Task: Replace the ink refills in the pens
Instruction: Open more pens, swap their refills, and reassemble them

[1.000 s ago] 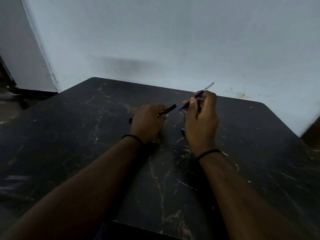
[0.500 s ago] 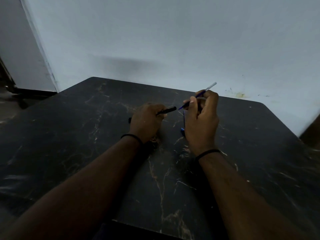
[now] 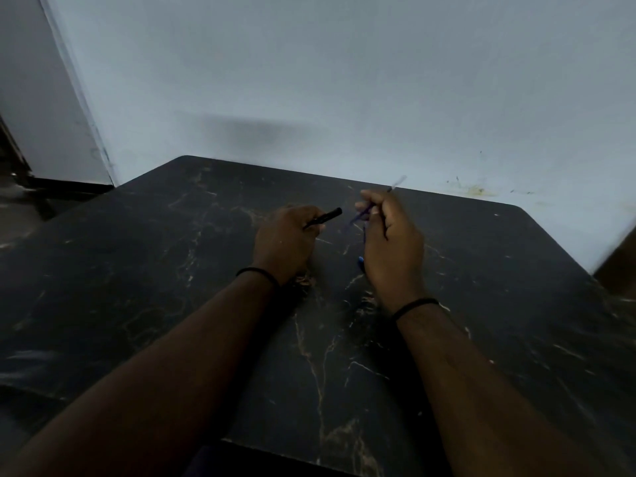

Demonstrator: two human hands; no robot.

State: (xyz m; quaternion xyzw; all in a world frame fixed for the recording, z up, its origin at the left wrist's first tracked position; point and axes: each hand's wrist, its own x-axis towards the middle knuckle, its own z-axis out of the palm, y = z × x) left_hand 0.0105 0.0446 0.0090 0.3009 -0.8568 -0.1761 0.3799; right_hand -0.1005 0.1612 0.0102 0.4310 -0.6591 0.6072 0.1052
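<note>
My left hand (image 3: 285, 242) is closed around a black pen barrel (image 3: 325, 216), whose open end points right and slightly up. My right hand (image 3: 392, 242) pinches a thin ink refill (image 3: 361, 213), blue at the tip and clear at the far end; it is blurred. The refill's tip sits a short gap to the right of the barrel's end, not touching it. A small blue piece (image 3: 360, 261) lies on the table beside my right palm, mostly hidden by the hand.
The dark marble-patterned table (image 3: 172, 287) has rounded far corners and stands against a pale wall (image 3: 309, 80). A brown object (image 3: 619, 263) shows at the right edge. The floor and a doorway lie to the far left.
The refill has drawn back slightly to the right, widening the gap to the barrel's end. My right hand has turned a little and the refill is blurred. My left hand has barely moved.
</note>
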